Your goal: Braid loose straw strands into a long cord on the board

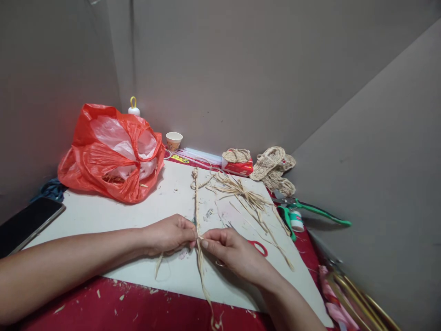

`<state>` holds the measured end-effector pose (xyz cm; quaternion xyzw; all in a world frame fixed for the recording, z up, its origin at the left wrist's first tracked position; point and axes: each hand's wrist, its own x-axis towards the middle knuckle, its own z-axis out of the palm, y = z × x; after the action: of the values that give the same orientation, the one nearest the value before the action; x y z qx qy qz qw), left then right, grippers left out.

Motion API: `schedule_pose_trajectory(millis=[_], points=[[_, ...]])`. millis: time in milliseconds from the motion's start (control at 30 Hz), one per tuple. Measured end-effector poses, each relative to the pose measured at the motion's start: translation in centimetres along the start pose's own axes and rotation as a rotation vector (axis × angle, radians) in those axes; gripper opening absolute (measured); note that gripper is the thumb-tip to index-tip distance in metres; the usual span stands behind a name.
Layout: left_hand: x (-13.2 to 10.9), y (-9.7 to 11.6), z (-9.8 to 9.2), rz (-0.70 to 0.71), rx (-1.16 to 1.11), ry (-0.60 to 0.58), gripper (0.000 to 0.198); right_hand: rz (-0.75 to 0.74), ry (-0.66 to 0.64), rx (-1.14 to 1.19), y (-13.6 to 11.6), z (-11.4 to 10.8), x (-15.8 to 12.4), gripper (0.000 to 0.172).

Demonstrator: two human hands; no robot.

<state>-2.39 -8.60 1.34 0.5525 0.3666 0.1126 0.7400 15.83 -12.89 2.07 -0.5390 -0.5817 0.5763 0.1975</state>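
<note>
A thin braid of pale straw-like strands [196, 202] runs up the middle of the white board [138, 255], its knotted end lying farthest from me. My left hand [174, 234] pinches the braid at its near end. Just right of it, my right hand [229, 250] grips a strand between thumb and forefinger, close to the left fingertips. Loose strands [203, 276] trail from between the hands over the board's front edge. Behind my right hand lie red-handled scissors [260, 248], partly hidden. A bundle of loose dry strands [248, 195] is spread at the right of the board.
A red plastic bag [110, 151] bulges at the back left, near a dark phone [29, 225]. Along the back stand a paper cup [174, 141] and a red box [237, 166]. Woven straw coils [274, 168] and green-handled shears [320, 214] lie at the right, beside grey walls.
</note>
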Motion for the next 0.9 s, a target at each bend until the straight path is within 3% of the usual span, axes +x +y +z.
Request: schedule_pose_trajectory(millis=[133,300,600,800,900], points=[[-0.1,0.2,0.2,0.004,0.049,0.017,0.019,-0.037,0.072,-0.093,0.3,-0.2,-0.1,0.027],[0.0,0.3,0.4,0.019,0.125,0.036,0.021,-0.051,0.051,-0.110,0.6,-0.3,0.0,0.023],[0.5,-0.8,0.5,0.110,0.189,0.084,0.028,0.104,0.007,0.022,-0.5,1.6,-0.6,0.026],[0.0,-0.5,0.6,0.076,0.040,0.073,0.032,-0.078,0.205,-0.337,-0.4,4.1,-0.9,0.023],[-0.2,-0.4,0.7,0.060,0.019,0.078,0.031,-0.097,0.283,-0.513,-0.4,4.8,-1.0,0.025]])
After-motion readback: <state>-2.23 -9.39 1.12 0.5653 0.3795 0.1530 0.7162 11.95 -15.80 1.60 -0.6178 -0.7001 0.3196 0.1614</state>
